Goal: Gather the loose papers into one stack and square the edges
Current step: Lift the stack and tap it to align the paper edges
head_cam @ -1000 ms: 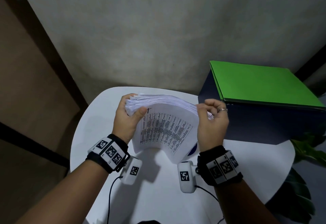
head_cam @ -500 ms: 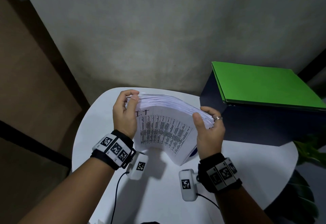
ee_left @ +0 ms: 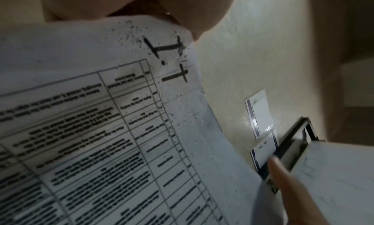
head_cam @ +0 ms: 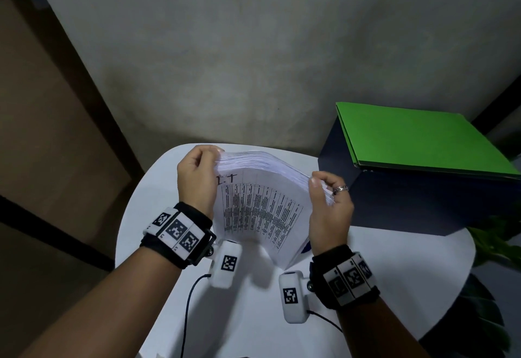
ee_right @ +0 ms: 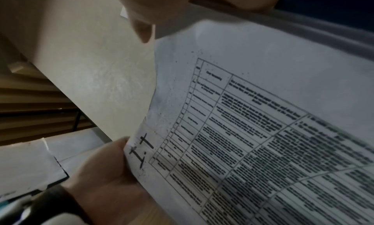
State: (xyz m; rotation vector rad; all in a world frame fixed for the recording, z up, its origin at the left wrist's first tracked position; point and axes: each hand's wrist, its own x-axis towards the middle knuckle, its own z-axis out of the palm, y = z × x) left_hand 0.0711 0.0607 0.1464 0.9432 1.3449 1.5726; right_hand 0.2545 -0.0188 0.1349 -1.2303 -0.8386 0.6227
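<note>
A thick stack of white printed papers (head_cam: 260,208) stands on its lower edge on the round white table (head_cam: 380,267), the top sheet showing a table of text. My left hand (head_cam: 197,177) grips the stack's upper left corner, fingers curled over the top edge. My right hand (head_cam: 327,202) holds the upper right corner, thumb in front and fingers behind. The stack bows toward me between the two hands. The left wrist view shows the printed sheet (ee_left: 113,132) close up; the right wrist view shows the same sheet (ee_right: 253,132) with my left hand (ee_right: 113,169) at its corner.
A dark blue box (head_cam: 423,202) stands on the table at the right, with a green folder (head_cam: 417,140) lying on top. A grey wall rises just behind the table. Green plant leaves (head_cam: 496,239) show at the right edge. Wrist camera cables trail over the near table.
My left thumb has come off the front sheet, and the hand now curls over the stack's top left corner. My right hand has shifted its hold slightly; the stack stays upright.
</note>
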